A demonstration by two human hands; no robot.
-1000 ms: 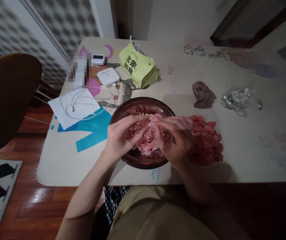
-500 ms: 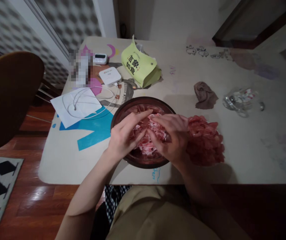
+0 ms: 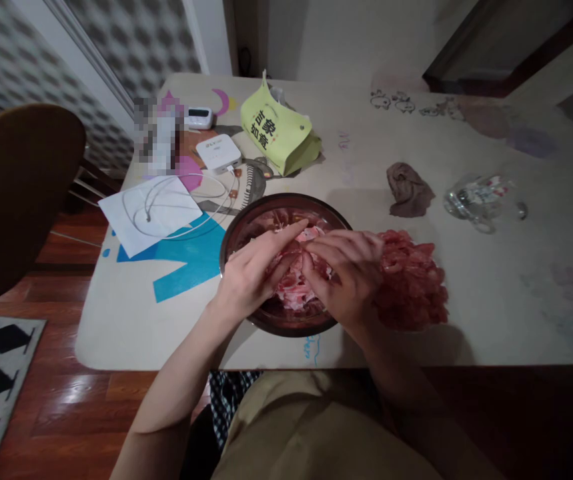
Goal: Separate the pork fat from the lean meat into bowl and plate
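A dark round bowl [image 3: 291, 325] stands near the table's front edge with pink, white-streaked raw meat slices [image 3: 297, 291] in it. Over its left side, my left hand [image 3: 247, 272] reaches in, fingers bent and closed on the slices. From the right comes my right hand [image 3: 350, 270], its thumb and fingers also closed on meat, close to the left fingertips. What lies between the fingers is partly hidden. Just right of the bowl, a pile of redder raw meat [image 3: 412, 283] rests on the table, partly behind my right hand.
A crumpled brown cloth [image 3: 409, 190] and a clear plastic item [image 3: 483, 199] lie at the right. Behind the bowl stands a yellow-green bag [image 3: 281, 130]. A white box-shaped device [image 3: 219, 153], its cable and white paper [image 3: 136, 207] are at the left. A chair [image 3: 21, 200] stands beyond.
My hands stay over the bowl, with small finger shifts in the meat. My right hand's fingers bend slightly more. The view has shifted slightly.
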